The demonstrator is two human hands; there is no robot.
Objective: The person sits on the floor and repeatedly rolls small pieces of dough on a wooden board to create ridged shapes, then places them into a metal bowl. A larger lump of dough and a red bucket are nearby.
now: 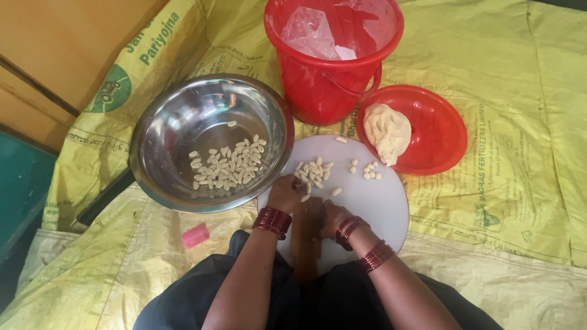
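Dough pieces (313, 172) beside left hand (285, 193) (yellow sacks (513, 122) beneath)

**Yellow sacking over the floor**

We sit on yellow woven sacks (520, 122) spread flat across the floor, creased and printed in green. At far left we see a wooden panel (61, 49), and below it a teal surface (18, 189). Soft, even light falls throughout.
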